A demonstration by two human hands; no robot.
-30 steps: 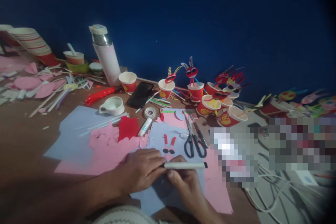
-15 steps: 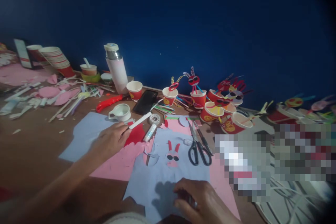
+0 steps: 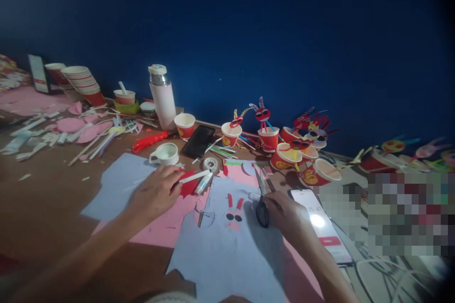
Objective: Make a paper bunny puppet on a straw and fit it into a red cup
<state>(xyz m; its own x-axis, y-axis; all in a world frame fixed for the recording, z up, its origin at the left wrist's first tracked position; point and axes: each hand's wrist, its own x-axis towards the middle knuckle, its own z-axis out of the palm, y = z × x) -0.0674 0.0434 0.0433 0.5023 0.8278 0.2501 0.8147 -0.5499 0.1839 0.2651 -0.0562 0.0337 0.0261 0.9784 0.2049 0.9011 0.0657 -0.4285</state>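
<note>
My left hand is closed on a narrow white strip, above red paper and a pale blue sheet. My right hand is at the black-handled scissors, its curled fingers over the right handle loop, which they hide. The scissors lie on a cut pale blue sheet. A pen beside them is mostly covered by that hand. Between my hands lies a pink paper bunny face with red ears and black eye shapes. A glue stick and a tape roll lie near the strip.
A white mug, red cutter, black phone and flask stand or lie behind. Paper cups with decorated faces line the back right. A lit phone and cables are at right; paper scraps at left.
My right hand has moved up and away from the front of the blue sheet to the scissors. My left hand has shifted slightly, and the white strip now tilts lower, over the glue stick.
</note>
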